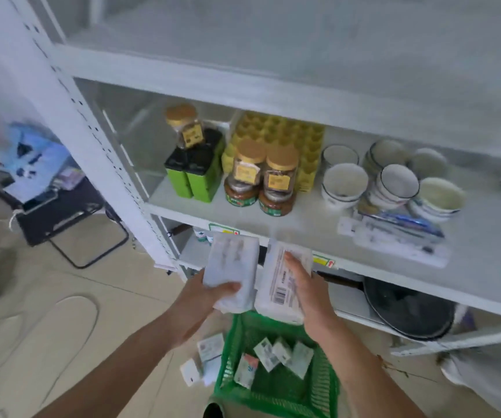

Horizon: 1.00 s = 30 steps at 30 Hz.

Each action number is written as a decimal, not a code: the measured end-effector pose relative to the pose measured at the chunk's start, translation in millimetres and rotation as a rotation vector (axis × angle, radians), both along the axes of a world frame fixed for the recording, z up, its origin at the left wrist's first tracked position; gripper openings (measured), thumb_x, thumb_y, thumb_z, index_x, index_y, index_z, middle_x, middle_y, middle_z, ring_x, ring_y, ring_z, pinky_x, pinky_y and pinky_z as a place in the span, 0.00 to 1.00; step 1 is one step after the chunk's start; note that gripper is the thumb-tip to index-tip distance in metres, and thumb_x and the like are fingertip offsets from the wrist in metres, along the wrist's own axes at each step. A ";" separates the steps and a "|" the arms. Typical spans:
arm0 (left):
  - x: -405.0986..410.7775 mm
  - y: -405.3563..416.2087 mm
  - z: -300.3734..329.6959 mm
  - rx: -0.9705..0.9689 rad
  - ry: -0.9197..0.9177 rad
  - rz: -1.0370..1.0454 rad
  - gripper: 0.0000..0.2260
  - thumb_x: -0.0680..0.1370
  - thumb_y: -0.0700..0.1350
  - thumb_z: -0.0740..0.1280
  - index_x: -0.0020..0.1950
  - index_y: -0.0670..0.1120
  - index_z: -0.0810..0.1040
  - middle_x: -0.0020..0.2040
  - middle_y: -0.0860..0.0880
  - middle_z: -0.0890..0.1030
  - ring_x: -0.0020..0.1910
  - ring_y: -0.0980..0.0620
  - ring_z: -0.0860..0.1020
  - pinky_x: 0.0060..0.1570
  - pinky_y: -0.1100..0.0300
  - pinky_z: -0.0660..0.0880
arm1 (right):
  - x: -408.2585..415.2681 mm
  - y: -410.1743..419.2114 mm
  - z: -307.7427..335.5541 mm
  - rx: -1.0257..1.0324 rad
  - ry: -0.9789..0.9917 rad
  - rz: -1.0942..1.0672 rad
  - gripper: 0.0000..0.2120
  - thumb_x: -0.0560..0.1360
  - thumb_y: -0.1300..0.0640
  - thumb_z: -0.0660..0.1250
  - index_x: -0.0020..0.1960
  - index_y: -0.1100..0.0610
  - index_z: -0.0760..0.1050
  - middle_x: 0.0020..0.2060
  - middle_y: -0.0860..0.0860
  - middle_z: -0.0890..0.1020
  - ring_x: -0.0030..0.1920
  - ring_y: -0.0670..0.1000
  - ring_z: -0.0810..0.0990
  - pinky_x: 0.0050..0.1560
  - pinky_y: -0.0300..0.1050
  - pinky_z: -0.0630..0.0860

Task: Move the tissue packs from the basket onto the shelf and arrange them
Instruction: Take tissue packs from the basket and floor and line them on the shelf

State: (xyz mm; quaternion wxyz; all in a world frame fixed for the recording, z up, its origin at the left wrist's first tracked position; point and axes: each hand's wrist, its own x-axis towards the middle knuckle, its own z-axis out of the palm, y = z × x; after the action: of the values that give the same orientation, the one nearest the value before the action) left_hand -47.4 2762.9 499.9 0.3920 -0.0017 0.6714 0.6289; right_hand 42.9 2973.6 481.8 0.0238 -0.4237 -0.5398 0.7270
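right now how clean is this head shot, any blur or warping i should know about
Head view: motion blur smears the whole frame, the left edge worst; the barcode on the right hand's tissue pack shows, its print unreadable. Wide-angle warp bows the shelf edges. Light is soft and flat, without hard shadows or glare.

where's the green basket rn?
In the head view, the green plastic mesh basket sits on the floor at bottom centre, in front of the white metal shelf, directly below the two held tissue packs.

Two bare forearms, no sleeves, watch or rings visible; left hand (204, 300) and right hand (306, 292) both ungloved, edges softened by blur.
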 end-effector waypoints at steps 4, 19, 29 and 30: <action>-20.4 -8.0 66.4 0.111 -0.022 0.030 0.32 0.64 0.47 0.83 0.68 0.47 0.80 0.60 0.46 0.87 0.60 0.43 0.84 0.65 0.43 0.77 | -20.7 -6.8 70.8 0.016 0.070 0.012 0.19 0.71 0.40 0.77 0.50 0.55 0.85 0.37 0.49 0.90 0.35 0.49 0.89 0.29 0.39 0.81; -80.8 -34.6 201.7 0.308 0.117 0.003 0.27 0.71 0.43 0.81 0.69 0.44 0.79 0.63 0.42 0.85 0.62 0.41 0.84 0.66 0.45 0.78 | -79.6 -31.4 242.5 -0.023 0.321 0.172 0.23 0.67 0.41 0.79 0.56 0.54 0.86 0.49 0.56 0.90 0.46 0.58 0.90 0.42 0.50 0.84; -131.2 16.2 294.9 0.368 0.326 0.001 0.23 0.72 0.42 0.79 0.66 0.45 0.80 0.60 0.44 0.87 0.59 0.43 0.85 0.54 0.53 0.84 | -130.3 15.6 329.8 0.208 0.428 0.115 0.25 0.61 0.37 0.81 0.48 0.55 0.88 0.44 0.55 0.90 0.42 0.57 0.91 0.35 0.46 0.84; -140.7 24.4 301.9 0.357 0.339 -0.004 0.23 0.73 0.42 0.79 0.67 0.46 0.79 0.61 0.44 0.87 0.59 0.43 0.85 0.53 0.52 0.84 | -139.3 21.7 332.5 0.228 0.403 0.107 0.24 0.64 0.38 0.80 0.50 0.55 0.87 0.43 0.54 0.91 0.42 0.56 0.91 0.36 0.46 0.84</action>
State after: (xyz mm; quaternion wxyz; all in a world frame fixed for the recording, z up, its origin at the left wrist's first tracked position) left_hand -188.1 2787.2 801.9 0.2690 0.1747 0.6059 0.7281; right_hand -96.4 2995.3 814.3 0.1404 -0.2353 -0.6243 0.7315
